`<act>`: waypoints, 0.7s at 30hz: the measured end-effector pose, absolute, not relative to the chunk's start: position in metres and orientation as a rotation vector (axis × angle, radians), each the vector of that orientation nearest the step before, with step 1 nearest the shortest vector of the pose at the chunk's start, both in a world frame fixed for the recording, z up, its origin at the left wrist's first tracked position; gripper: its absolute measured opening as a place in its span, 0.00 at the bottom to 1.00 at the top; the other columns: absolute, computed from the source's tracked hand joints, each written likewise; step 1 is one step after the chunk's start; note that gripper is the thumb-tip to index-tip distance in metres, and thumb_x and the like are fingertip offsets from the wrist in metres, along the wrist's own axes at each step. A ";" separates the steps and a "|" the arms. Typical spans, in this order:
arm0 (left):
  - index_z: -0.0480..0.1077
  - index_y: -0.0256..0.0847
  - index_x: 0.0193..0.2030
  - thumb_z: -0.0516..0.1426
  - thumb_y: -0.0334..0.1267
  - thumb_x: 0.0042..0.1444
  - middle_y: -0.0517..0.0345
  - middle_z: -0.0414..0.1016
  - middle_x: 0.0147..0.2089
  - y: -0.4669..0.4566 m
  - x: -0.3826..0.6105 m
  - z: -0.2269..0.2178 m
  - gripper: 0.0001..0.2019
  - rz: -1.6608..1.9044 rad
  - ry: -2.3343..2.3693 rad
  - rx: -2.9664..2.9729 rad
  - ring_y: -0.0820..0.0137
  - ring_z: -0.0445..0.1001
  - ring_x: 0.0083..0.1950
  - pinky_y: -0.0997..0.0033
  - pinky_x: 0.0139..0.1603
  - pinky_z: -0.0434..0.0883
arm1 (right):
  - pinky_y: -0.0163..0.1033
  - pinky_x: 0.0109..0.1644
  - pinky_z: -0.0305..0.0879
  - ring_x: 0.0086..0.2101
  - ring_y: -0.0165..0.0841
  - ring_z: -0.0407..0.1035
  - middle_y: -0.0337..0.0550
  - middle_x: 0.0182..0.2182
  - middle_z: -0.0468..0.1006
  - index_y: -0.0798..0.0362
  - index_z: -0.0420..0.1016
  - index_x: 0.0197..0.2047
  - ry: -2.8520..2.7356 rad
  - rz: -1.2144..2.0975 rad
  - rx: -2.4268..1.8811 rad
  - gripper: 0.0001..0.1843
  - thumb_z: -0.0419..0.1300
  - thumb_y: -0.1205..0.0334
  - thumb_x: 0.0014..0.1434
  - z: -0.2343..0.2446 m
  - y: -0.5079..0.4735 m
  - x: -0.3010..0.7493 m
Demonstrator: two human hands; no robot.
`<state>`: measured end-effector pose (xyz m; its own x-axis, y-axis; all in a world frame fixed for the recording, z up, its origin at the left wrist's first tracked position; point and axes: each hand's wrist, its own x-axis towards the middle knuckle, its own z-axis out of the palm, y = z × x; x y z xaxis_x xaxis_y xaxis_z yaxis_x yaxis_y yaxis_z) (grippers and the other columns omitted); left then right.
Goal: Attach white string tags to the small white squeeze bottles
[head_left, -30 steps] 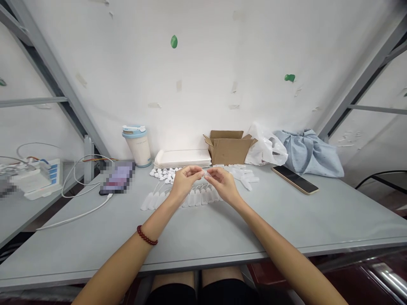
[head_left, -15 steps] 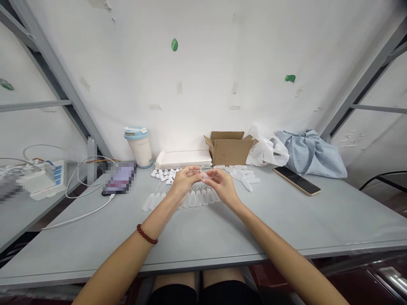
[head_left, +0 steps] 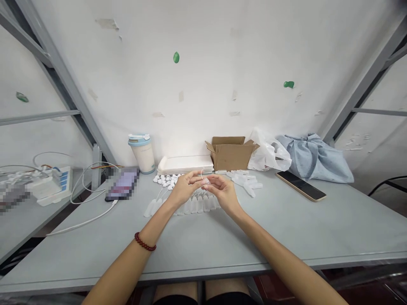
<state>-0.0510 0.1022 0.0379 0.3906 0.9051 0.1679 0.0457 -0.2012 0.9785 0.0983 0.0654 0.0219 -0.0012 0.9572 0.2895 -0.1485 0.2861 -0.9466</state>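
Observation:
At the middle of the table, my left hand (head_left: 185, 187) and my right hand (head_left: 225, 194) meet, fingertips pinched together. Between them is a small whitish translucent piece (head_left: 206, 181) with a thin white strand curling up from it; its exact kind is too small to make out. Below the fingers lies a row of frosted translucent sleeves (head_left: 194, 205) with thin white strands, partly covered by my left hand. A heap of small white pieces (head_left: 165, 180) sits behind my left hand. Loose clear sleeves (head_left: 246, 181) are scattered to the right.
Along the wall stand a lidded cup (head_left: 142, 156), a stack of white sheets (head_left: 186, 164), an open cardboard box (head_left: 232, 156), a white plastic bag (head_left: 265, 154) and a blue cloth bundle (head_left: 314, 161). Phones lie left (head_left: 123, 184) and right (head_left: 300, 185); a white cable (head_left: 85, 226) crosses the left side.
The camera view has tilted up slightly, so everything sits a little lower. Both hands stay together at the same place, fingers shifting slightly around the small piece.

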 end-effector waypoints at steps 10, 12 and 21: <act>0.67 0.41 0.51 0.54 0.33 0.55 0.48 0.70 0.52 0.078 -0.057 0.036 0.16 1.173 1.053 2.567 0.59 0.65 0.55 0.53 0.54 0.64 | 0.44 0.41 0.70 0.32 0.38 0.75 0.44 0.27 0.79 0.55 0.73 0.31 -1.068 1.110 -0.992 0.17 0.69 0.54 0.39 0.018 0.070 0.094; 0.66 0.42 0.53 0.55 0.34 0.55 0.48 0.69 0.53 0.070 -0.059 0.032 0.17 1.122 0.966 2.724 0.58 0.63 0.55 0.53 0.54 0.65 | 0.45 0.41 0.70 0.32 0.38 0.75 0.43 0.27 0.79 0.54 0.72 0.30 -1.057 1.115 -0.990 0.16 0.68 0.55 0.40 0.020 0.068 0.093; 0.62 0.41 0.55 0.57 0.33 0.53 0.48 0.69 0.53 0.061 -0.068 0.018 0.22 1.148 1.031 2.801 0.56 0.62 0.57 0.52 0.56 0.64 | 0.41 0.41 0.70 0.35 0.37 0.75 0.44 0.29 0.79 0.54 0.70 0.32 -1.155 1.271 -0.998 0.17 0.68 0.56 0.41 0.021 0.058 0.089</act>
<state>-0.0684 0.0608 0.0182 0.5350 0.5441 0.6463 0.5847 -0.7906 0.1817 0.0888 0.0581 0.0208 -0.0497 0.9955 0.0806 -0.1751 0.0707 -0.9820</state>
